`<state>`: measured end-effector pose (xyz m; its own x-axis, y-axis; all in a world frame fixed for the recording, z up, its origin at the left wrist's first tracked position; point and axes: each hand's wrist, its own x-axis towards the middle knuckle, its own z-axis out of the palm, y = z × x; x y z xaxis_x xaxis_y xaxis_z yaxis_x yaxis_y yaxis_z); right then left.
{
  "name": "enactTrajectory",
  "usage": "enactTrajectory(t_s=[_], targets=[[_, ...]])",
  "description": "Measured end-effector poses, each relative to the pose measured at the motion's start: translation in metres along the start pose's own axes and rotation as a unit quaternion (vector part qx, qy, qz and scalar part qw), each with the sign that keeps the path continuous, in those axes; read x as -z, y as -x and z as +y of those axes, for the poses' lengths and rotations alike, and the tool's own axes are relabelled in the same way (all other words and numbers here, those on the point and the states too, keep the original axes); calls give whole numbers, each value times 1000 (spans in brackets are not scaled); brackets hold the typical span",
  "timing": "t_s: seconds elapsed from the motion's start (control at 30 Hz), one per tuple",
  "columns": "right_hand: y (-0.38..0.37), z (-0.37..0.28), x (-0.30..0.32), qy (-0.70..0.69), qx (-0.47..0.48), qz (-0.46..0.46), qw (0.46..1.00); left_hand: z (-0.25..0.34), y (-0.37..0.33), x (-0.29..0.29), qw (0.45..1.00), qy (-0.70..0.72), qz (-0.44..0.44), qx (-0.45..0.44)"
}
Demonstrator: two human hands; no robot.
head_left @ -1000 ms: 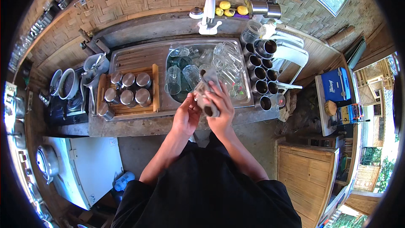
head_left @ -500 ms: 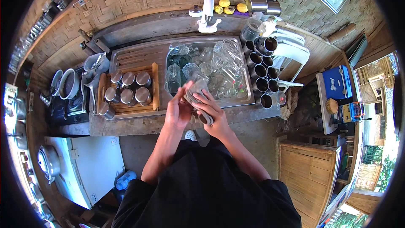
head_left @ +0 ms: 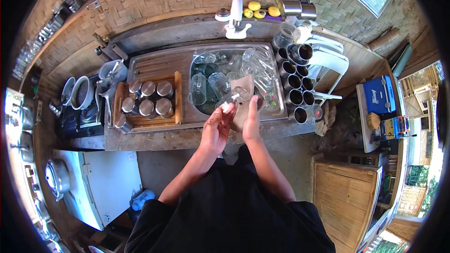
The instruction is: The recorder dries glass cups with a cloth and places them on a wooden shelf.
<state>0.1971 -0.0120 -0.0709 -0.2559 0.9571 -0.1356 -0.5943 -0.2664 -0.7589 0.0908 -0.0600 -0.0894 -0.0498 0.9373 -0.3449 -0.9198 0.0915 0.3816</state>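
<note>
Over the steel sink (head_left: pixel 281 112) of a bamboo-walled kitchen, both hands clasp one clear glass (head_left: pixel 236 97): left hand (head_left: pixel 215 129) fingers around its near end, right hand (head_left: pixel 251 121) flat against its side, probably wet, slippery and fragile.

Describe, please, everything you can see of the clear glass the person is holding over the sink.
The clear glass is a see-through tumbler, seemingly plain-walled, tipped on its side with one end toward the person's left. It hangs above the front edge of the steel sink, which is crowded with similar glasses. The left hand touches its nearer end with fingertips, where something white shows; the right hand rests against its other side. Whether it is wet cannot be told.
</note>
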Motion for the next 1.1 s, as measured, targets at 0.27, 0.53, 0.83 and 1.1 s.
enactTrajectory(t_s=[0.27,0.53,0.83,1.1], targets=[[-5,0,23,-109,-91,14,990,-4,-2,8,999,-40,-27,5],[11,30,63,-105,-173,51,978,0,-18,27,983,-138,-123,-9],[13,5,70,546,175,168,802,9,-25,70,929,-334,-40,-157],[30,63,93,766,116,-91,626,16,-12,87,927,-330,32,-173]])
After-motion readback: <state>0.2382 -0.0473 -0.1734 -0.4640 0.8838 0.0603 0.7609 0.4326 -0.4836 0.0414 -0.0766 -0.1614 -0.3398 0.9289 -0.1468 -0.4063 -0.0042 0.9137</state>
